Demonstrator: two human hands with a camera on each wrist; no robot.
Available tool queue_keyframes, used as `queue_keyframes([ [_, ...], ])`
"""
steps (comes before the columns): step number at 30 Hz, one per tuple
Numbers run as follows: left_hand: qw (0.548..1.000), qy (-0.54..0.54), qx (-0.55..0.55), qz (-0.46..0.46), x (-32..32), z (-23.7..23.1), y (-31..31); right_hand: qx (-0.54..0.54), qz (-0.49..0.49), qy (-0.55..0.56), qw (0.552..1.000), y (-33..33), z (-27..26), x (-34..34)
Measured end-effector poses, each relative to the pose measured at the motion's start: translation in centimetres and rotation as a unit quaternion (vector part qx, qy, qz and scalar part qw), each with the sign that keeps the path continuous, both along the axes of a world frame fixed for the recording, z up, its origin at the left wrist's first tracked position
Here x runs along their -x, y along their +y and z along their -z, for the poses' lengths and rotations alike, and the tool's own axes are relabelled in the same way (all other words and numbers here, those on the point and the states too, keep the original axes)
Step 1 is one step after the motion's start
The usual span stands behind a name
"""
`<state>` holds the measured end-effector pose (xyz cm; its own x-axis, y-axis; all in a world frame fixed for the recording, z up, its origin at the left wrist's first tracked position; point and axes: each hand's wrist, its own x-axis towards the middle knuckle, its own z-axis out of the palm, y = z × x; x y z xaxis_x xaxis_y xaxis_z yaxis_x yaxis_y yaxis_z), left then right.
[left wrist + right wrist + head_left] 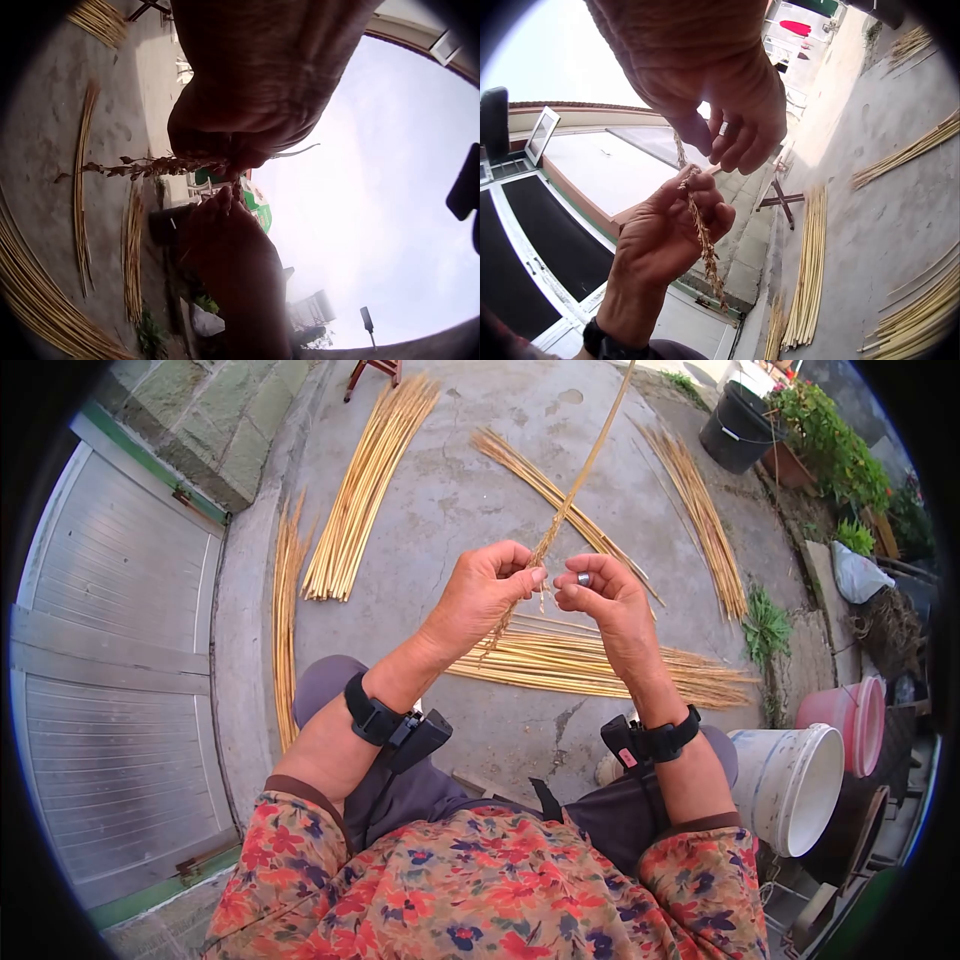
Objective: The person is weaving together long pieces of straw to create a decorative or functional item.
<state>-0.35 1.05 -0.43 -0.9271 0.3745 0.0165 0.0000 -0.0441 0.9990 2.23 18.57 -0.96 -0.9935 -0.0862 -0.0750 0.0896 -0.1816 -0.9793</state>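
Observation:
A long dry stalk [592, 465] with a seed head slants up and away in the head view. My left hand [480, 595] pinches it at the seed head, thumb against the curled forefinger. Below the grip the brown, husky seed head [705, 244] hangs down in the right wrist view. Close beside it, my right hand [618, 605] has its fingers loosely bent and a ring on one finger. Its thumb and fingertips are near the stalk, with a small gap in the head view. In the left wrist view both hands are dark against the sky.
Bundles of dry stalks lie on the concrete: one [370, 490] at the upper left, another [570, 663] across the front, a thin one [565, 505] beyond the hands, another [700, 520] at the right. A white bucket [790, 785] and a pink bucket [845, 722] stand on the right.

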Motion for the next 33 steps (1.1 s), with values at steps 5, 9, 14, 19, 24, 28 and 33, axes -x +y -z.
queue_keyframes([
  [5, 1.000, -0.009, -0.013, -0.006, -0.1, 0.2, 0.6, -0.033, 0.040, 0.061, 0.997, -0.5, 0.0, -0.9],
  [9, 1.000, -0.002, -0.014, -0.003, 0.0, 0.4, 0.9, -0.088, 0.058, 0.102, 0.989, -0.6, 0.3, -1.1],
  [14, 0.999, -0.015, -0.030, -0.002, 0.0, 0.4, 1.5, -0.220, 0.082, 0.179, 0.955, -1.0, -0.1, -1.5],
  [19, 0.999, -0.021, -0.042, 0.005, -0.1, 0.2, 1.9, -0.281, 0.094, 0.208, 0.932, -1.0, -0.1, -1.5],
  [24, 0.997, -0.030, -0.063, 0.017, -0.1, 0.4, 1.8, -0.279, 0.091, 0.213, 0.932, -0.9, -0.2, -1.4],
  [28, 0.997, -0.033, -0.061, 0.022, -0.1, 0.3, 1.7, -0.280, 0.089, 0.214, 0.932, -1.0, -0.1, -1.2],
  [33, 0.998, -0.024, -0.050, 0.027, -0.1, 0.2, 1.3, -0.281, 0.084, 0.227, 0.929, -1.1, -0.1, -1.0],
])
